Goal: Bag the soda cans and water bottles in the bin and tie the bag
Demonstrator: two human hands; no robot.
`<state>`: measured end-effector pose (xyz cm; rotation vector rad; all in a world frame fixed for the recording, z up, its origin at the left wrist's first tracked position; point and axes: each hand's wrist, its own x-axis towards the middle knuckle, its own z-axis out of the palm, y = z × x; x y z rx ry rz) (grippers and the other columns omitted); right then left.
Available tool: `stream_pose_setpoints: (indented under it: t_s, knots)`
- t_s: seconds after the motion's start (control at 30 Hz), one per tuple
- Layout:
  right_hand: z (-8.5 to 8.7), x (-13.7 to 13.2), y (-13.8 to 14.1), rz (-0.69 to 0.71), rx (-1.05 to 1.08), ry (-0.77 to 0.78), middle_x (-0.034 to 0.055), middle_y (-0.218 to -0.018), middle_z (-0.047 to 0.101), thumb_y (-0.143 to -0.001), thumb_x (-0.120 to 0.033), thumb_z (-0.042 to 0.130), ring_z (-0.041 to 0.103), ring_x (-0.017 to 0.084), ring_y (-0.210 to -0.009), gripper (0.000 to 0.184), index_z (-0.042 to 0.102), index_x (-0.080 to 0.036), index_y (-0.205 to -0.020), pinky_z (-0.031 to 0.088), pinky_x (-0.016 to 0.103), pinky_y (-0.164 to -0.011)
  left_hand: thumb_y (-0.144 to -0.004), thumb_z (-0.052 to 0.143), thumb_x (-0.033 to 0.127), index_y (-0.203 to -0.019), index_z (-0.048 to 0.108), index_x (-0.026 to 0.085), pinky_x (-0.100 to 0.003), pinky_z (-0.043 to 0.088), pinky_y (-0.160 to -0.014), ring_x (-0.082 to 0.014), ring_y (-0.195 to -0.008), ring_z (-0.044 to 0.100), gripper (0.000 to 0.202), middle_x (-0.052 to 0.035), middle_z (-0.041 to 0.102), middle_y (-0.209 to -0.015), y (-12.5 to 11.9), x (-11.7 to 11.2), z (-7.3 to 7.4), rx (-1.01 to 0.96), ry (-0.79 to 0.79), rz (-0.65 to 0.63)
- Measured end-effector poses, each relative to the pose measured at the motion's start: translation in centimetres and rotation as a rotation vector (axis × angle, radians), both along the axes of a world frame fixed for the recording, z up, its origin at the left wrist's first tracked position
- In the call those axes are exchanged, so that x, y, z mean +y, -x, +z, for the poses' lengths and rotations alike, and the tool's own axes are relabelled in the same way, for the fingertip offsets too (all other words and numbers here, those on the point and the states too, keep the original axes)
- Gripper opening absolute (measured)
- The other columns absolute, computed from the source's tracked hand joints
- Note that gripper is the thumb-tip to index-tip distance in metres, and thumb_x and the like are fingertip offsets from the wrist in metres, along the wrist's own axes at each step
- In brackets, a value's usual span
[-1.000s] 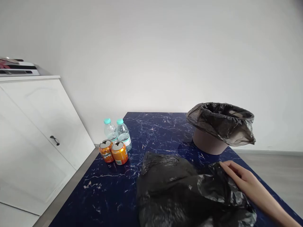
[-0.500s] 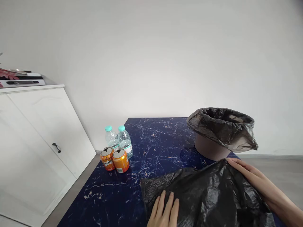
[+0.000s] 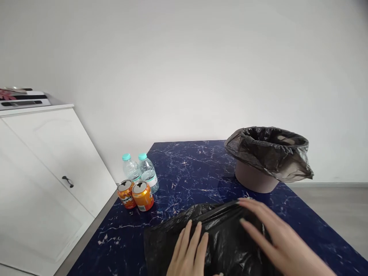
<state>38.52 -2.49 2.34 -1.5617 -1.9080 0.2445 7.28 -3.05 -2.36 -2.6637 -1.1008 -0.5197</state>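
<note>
black bag (image 3: 224, 230) on table (image 3: 189, 168), beneath both hands. left hand (image 3: 188, 253) flat, fingers extended, gripping nothing; right hand (image 3: 273, 234) open, thumb and finger parted, at far edge. likely smoothing: anchor left, stroke lightly outward with right; thin film creases.

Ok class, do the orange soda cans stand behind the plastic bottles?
No, the orange soda cans stand in front of the teal-capped plastic bottles.
</note>
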Motion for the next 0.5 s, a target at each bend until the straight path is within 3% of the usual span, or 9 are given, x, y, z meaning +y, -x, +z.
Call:
stream_pose_setpoints:
  t_s: [0.1,0.17,0.23,0.33,0.5]
  knots:
    - [-2.5,-0.7,3.0,0.170,-0.269,-0.021,0.0040,-0.173,0.040,-0.108,-0.054,0.051,0.041,0.037,-0.157,0.066,0.033,-0.038,-0.170,0.045,0.061,-0.122,-0.099,0.058,0.070,-0.173,0.024,0.024,-0.067,0.051,-0.115,-0.0468,-0.155,0.042,0.093,-0.0130,0.036,-0.174,-1.7,1.7,0.6,0.029,0.137,-0.077]
    - [-4.9,-0.6,3.4,0.168,-0.368,-0.028,0.0059,-0.176,0.031,-0.107,-0.057,0.052,0.033,0.042,-0.159,0.075,0.020,-0.040,-0.173,0.040,0.072,-0.121,-0.099,0.056,0.073,-0.173,0.021,0.025,-0.074,0.045,-0.116,-0.0506,-0.156,0.038,0.096,-0.0151,0.033,-0.175,-1.7,2.5,0.3,0.026,0.183,-0.047]
    - [-7.1,-0.2,2.9,0.129,-0.396,-0.009,0.0072,-0.177,0.026,-0.108,-0.058,0.050,0.028,0.044,-0.160,0.077,0.014,-0.039,-0.173,0.038,0.075,-0.121,-0.101,0.054,0.070,-0.173,0.018,0.028,-0.075,0.042,-0.117,-0.0496,-0.158,0.034,0.091,-0.0127,0.030,-0.176,-0.8,3.1,0.1,0.024,0.190,0.002]
    - [-8.8,0.7,1.9,0.089,-0.371,0.049,0.0058,-0.178,0.024,-0.110,-0.057,0.045,0.025,0.039,-0.162,0.073,0.016,-0.036,-0.173,0.038,0.068,-0.125,-0.107,0.051,0.060,-0.173,0.017,0.032,-0.069,0.039,-0.123,-0.0421,-0.162,0.030,0.080,-0.0071,0.029,-0.177,1.1,3.8,0.8,0.017,0.157,0.073]
    - [-8.4,3.4,1.8,0.063,-0.324,0.078,0.0028,-0.177,0.030,-0.110,-0.061,0.042,0.025,0.032,-0.164,0.067,0.031,-0.034,-0.170,0.029,0.059,-0.132,-0.109,0.052,0.051,-0.171,0.027,0.026,-0.059,0.050,-0.119,-0.0384,-0.160,0.037,0.071,-0.0064,0.039,-0.174,2.2,3.6,2.7,0.036,0.030,0.087]
